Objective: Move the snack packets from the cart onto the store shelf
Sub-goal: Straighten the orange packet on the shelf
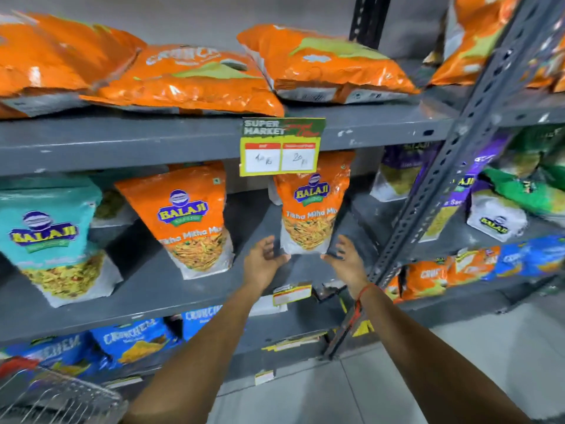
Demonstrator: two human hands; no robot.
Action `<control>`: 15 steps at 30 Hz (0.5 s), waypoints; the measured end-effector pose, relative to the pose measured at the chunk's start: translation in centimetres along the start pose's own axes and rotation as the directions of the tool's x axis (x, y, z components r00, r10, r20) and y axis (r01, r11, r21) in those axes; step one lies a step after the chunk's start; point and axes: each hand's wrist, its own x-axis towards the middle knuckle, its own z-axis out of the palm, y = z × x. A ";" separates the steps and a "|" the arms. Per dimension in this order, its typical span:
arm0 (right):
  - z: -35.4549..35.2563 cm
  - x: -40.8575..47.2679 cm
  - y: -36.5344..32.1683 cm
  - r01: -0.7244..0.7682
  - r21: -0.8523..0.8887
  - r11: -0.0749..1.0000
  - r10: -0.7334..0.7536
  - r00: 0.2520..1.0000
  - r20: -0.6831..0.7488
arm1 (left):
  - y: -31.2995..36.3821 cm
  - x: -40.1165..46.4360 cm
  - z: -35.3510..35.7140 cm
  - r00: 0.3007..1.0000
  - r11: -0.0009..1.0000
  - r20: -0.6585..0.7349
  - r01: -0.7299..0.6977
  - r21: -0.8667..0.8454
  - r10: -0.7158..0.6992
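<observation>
Wall: plain grey (214, 22), behind the racks.
Floor: pale tiles (458, 356), faint joints.
Upright: perforated grey steel post (452, 166), leaning across frame.
Light: seemingly overhead, even.

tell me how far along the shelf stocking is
Done: two orange snack packets stand on the middle shelf, one at. In hand: both hands, left hand and right hand, are open beside the base of the second orange packet, no grip on it. Left: unclear; only a corner of the cart shows.
</observation>
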 end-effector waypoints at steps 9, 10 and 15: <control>-1.0 5.6 0.8 0.030 -0.032 0.999 -0.023 0.979 0.204 | -1.2 5.0 3.3 0.998 0.998 0.032 0.050 0.041 -0.052; -1.0 5.5 0.9 0.045 -0.032 0.998 -0.038 0.977 0.208 | -1.7 5.1 3.6 0.998 0.998 0.018 0.052 0.041 -0.053; -1.7 5.3 1.2 0.061 -0.026 0.998 -0.054 0.974 0.219 | -1.7 4.2 4.2 0.999 0.998 0.028 0.042 0.036 -0.043</control>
